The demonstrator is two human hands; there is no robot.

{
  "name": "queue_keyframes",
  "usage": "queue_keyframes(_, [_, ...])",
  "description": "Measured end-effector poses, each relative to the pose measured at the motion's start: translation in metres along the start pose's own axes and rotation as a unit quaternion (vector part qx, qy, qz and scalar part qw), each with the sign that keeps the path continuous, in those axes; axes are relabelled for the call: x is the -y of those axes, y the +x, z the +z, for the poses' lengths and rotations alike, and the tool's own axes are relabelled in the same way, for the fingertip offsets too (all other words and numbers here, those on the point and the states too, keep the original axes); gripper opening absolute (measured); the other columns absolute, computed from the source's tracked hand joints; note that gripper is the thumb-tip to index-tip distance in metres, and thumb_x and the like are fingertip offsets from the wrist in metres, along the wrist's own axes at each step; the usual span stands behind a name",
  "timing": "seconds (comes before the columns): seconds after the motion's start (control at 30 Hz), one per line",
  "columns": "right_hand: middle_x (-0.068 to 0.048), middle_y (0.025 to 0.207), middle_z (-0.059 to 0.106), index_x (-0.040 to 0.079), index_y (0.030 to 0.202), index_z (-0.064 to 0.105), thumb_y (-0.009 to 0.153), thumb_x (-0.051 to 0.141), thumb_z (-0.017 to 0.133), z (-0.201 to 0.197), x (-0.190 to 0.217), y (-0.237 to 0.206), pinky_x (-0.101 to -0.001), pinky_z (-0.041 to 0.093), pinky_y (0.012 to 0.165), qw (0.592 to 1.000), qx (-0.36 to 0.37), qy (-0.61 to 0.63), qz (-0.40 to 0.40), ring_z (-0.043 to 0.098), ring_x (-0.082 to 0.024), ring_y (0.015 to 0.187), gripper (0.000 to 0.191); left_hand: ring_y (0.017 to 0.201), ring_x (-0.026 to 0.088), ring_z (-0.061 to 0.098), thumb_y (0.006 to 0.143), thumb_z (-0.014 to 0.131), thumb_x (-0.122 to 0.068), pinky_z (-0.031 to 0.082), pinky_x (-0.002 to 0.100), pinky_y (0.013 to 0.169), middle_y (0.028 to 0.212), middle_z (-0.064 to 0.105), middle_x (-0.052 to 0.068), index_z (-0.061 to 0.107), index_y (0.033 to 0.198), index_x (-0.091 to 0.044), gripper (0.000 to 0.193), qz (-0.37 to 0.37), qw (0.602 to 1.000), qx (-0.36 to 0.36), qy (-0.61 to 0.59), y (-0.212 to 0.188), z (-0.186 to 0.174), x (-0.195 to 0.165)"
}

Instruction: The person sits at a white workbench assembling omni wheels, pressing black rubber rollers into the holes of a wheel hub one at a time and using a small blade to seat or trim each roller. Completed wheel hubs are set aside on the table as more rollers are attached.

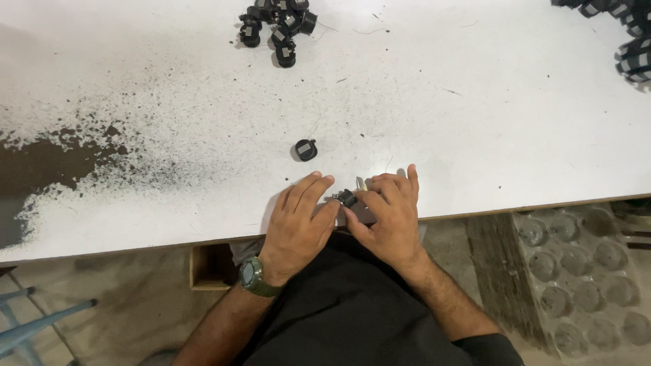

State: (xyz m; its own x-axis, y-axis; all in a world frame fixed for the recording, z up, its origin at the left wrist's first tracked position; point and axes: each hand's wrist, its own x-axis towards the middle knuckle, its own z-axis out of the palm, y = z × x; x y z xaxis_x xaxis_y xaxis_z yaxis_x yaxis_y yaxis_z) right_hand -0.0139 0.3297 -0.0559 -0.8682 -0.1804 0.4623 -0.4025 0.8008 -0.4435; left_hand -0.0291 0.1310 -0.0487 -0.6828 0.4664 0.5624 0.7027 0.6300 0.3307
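At the near table [475,135] edge, a small black part [348,197] is gripped between both hands. The left hand [298,227], with a green watch [254,276] at its wrist, is closed on the part from the left; the right hand [390,217] is closed on it from the right. Just beyond, a single black cap [306,150] is seen. Far left, a black cluster [277,27] is seen; far right, a second pile [624,34].

Both hands at counter [475,135] edge: left hand [296,227] and right hand [390,220] pinch a small black part [348,198] between them. One loose black cap [306,150] just beyond; pile of black parts [278,27] at far edge.
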Motion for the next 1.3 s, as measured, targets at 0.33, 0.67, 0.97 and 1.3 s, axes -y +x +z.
queue_keyframes(0.33, [-0.005,0.102,0.062,0.012,0.108,0.064,0.088,0.003,0.080,0.010,-0.011,-0.030,-0.0599,0.027,0.129,0.985,-0.118,0.110,-0.054,0.062,-0.027,0.119,0.027,0.127,0.031,0.057,0.085,0.079,-0.017,0.043,0.051,0.107,0.128,0.062,0.015,0.072,0.103,-0.005,0.023,-0.049,0.998,-0.022,-0.033,-0.009,0.009,-0.004])
queue_keyframes(0.67, [-0.007,0.098,0.065,0.008,0.106,0.061,0.083,-0.002,0.077,0.022,-0.004,-0.034,-0.0627,0.031,0.124,0.987,-0.086,0.125,-0.054,0.067,-0.028,0.112,0.030,0.125,0.029,0.059,0.089,0.079,-0.013,0.043,0.051,0.107,0.127,0.064,0.010,0.074,0.103,-0.008,0.016,-0.063,0.997,-0.039,-0.020,-0.010,0.010,-0.007])
queue_keyframes(0.97, [-0.006,0.096,0.066,0.007,0.105,0.063,0.081,-0.003,0.077,0.017,-0.001,-0.030,-0.0631,0.031,0.124,0.987,-0.075,0.135,-0.042,0.068,-0.027,0.112,0.029,0.132,0.028,0.055,0.090,0.079,-0.010,0.044,0.049,0.112,0.135,0.062,0.010,0.074,0.105,-0.008,0.016,-0.020,0.999,-0.039,-0.009,-0.013,0.015,-0.005])
queue_keyframes(1.3, [-0.006,0.096,0.066,0.007,0.105,0.063,0.080,-0.004,0.077,0.020,-0.004,-0.032,-0.0633,0.028,0.125,0.988,-0.074,0.126,-0.048,0.067,-0.026,0.112,0.031,0.124,0.029,0.056,0.089,0.081,-0.015,0.043,0.049,0.107,0.132,0.061,0.011,0.075,0.100,-0.011,0.013,-0.044,0.996,-0.072,0.010,-0.007,0.016,-0.008])
